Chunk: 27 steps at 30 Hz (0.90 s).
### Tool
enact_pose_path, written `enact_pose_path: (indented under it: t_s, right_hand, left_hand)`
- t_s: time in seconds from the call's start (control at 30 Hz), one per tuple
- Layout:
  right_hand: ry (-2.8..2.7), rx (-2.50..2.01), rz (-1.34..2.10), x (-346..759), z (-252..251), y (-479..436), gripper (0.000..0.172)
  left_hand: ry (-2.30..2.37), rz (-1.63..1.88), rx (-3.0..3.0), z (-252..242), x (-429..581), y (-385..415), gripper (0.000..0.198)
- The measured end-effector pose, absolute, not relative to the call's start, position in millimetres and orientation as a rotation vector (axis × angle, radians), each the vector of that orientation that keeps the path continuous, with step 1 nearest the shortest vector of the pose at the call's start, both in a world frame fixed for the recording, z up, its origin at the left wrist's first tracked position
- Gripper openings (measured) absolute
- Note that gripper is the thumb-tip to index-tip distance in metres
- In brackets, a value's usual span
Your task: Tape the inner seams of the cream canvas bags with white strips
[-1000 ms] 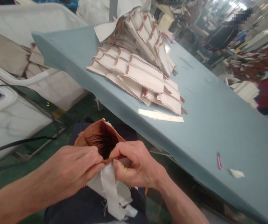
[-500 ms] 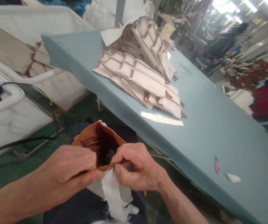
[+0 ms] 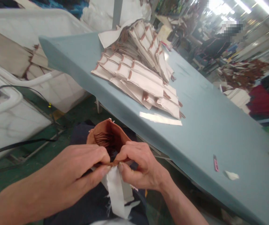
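Between my hands is a brown fabric piece point(image 3: 119, 132), its open mouth facing up with gathered dark brown folds inside. My left hand point(image 3: 87, 167) pinches its near edge between thumb and fingers. Close beside it, my right hand point(image 3: 139, 165) pinches the same edge, the two thumbs nearly touching. A white frayed strip point(image 3: 117, 195) hangs down from the edge between the thumbs. Paler cloth shows behind the strip, over dark clothing on my lap. The fingertips hide exactly where strip and brown fabric meet.
A blue-grey table point(image 3: 195, 131) slants across the right, bearing stacked cream pieces with brown edges point(image 3: 146, 81), a cream strip point(image 3: 160, 118), a pink-handled tool point(image 3: 216, 163) and a white scrap point(image 3: 232, 175). White bins point(image 3: 61, 90) stand left. A person point(image 3: 218, 47) is far back.
My left hand has moved right, nearer to my right hand. The brown fabric's mouth has shifted right and looks narrower. Both hands keep their pinch on the edge.
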State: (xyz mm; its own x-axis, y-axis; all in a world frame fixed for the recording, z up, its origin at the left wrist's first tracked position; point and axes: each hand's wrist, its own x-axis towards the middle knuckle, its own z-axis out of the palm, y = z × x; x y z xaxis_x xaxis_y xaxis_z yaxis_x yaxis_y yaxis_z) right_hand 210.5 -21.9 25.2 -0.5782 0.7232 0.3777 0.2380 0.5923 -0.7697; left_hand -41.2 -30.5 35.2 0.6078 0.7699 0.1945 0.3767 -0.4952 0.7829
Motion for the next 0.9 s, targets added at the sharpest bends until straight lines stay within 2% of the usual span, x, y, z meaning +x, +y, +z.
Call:
enact_pose_path:
  t_s: [0.13,0.27,0.43,0.57,0.7,0.9]
  right_hand:
    - [-2.136,-0.771,0.932,212.0,19.6,-23.0,0.012]
    - [-2.1,-0.774,0.925,209.9,15.2,-25.7,0.01]
    - [-2.11,-0.776,0.868,204.8,17.3,-25.6,0.012]
    - [-2.168,-0.82,0.873,203.9,17.1,-23.8,0.011]
    - [-2.209,-0.856,0.861,206.7,16.7,-24.9,0.013]
    - [-2.313,-0.876,0.634,209.3,23.1,-31.4,0.016]
  left_hand:
    - [0.864,0.603,1.947,32.0,-34.9,-32.6,0.03]
    - [0.829,0.674,1.657,11.7,-30.5,-36.4,0.026]
    - [0.775,0.723,1.506,-11.4,-38.4,-37.0,0.046]
    - [0.838,0.693,1.553,-8.3,-41.9,-30.4,0.051]
    - [0.907,0.574,1.751,-2.8,-39.6,-23.7,0.042]
    - [0.888,0.64,1.957,6.7,-35.9,-20.1,0.038]
